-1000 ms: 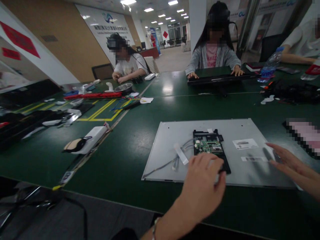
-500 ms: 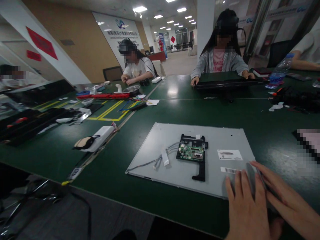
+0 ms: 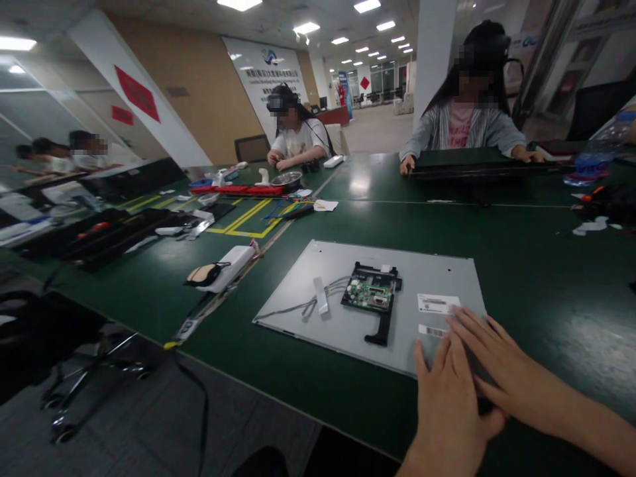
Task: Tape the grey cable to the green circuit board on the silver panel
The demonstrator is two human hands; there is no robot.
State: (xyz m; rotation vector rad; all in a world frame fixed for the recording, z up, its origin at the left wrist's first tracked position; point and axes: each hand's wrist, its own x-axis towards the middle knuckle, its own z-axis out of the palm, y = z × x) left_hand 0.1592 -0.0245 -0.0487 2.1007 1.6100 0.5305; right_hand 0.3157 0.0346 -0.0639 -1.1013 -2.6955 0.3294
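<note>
A flat grey metal panel (image 3: 298, 298), like the back of a display, lies on the green table. My left hand (image 3: 444, 404) rests on its near right corner with fingers stretched out. Beside it my right hand (image 3: 501, 361) lies with its fingers extended over the panel's right edge, close to a white label (image 3: 438, 304). Neither hand visibly grips anything; what is under the palms is hidden. Mounted on the panel is a green circuit board (image 3: 368, 295) in a black bracket (image 3: 381, 328). Grey cables (image 3: 311, 305) run left from it, with a white strip (image 3: 321, 296) across them.
Left of the panel stand a white power strip (image 3: 231, 265) and a beige-and-black item (image 3: 205, 273). Across the table a person holds a dark flat screen (image 3: 462, 171). A plastic bottle (image 3: 599, 152) stands at the right. Farther back sits another person (image 3: 301, 136).
A grey sheet-like piece that stood up between my hands no longer shows. My right fingers have moved left onto the panel and lie flatter. The view has turned left.
</note>
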